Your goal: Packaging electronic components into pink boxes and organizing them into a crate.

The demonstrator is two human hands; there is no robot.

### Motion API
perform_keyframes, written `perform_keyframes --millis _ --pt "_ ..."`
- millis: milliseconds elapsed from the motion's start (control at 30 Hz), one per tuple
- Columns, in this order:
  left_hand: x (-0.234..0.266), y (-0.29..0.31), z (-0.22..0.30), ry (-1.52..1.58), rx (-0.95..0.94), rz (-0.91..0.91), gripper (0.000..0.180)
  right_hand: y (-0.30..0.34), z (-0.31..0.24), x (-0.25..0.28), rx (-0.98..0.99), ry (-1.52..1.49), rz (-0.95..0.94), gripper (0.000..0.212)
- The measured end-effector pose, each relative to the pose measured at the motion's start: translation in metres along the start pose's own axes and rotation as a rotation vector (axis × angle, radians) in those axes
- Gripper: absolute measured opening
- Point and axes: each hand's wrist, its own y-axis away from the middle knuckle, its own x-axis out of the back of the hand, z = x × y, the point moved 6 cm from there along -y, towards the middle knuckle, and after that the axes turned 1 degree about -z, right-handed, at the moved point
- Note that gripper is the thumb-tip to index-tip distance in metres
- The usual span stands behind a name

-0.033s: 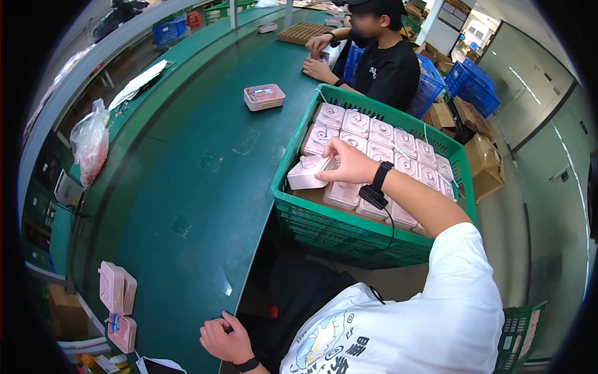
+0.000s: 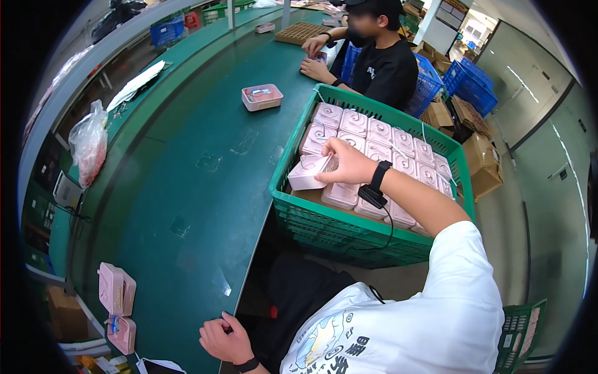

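My right hand (image 2: 352,163) grips a pale pink square box (image 2: 306,179), thumb on one side and fingers over the other. The box tilts at the left near corner of a green plastic crate (image 2: 367,222). Inside that crate lie rows of similar pink boxes (image 2: 380,132) with curled raised shapes on top. Down at the bench's near edge rests my left hand (image 2: 224,338), its fingers curled in; I see nothing in it, though the palm is hidden. Both wrists wear black bands.
On the green bench (image 2: 187,187) stands an open pink box (image 2: 261,98) with small parts inside. More pink boxes (image 2: 117,290) sit at the lower left. Beyond the crate a co-worker (image 2: 386,62) handles a small item near a brown divided tray (image 2: 301,33). Blue crates (image 2: 468,84) and cartons (image 2: 483,159) stand right.
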Motion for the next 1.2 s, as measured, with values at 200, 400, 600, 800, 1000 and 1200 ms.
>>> perform_keyframes --millis 200,400,600,800,1000,1200 --pt "0.003 0.005 -0.001 0.069 -0.004 -0.014 0.036 0.028 -0.024 0.021 0.201 0.377 0.222 0.066" --pt "-0.006 0.005 -0.005 0.102 -0.009 -0.010 0.035 0.084 -0.009 0.065 0.023 0.667 0.564 0.069" --pt "-0.005 0.003 -0.006 0.068 -0.002 -0.018 0.035 0.098 0.014 0.057 -0.312 0.463 0.164 0.087" --pt "-0.004 0.001 -0.005 0.092 -0.016 -0.026 0.035 0.089 0.046 0.059 0.000 0.569 0.066 0.109" --pt "0.003 0.002 -0.006 0.060 -0.017 0.008 0.035 0.042 -0.008 0.057 -0.279 0.185 0.042 0.114" --pt "0.005 0.000 -0.010 0.062 -0.002 -0.001 0.035 -0.006 -0.118 -0.028 0.221 -0.142 0.006 0.105"
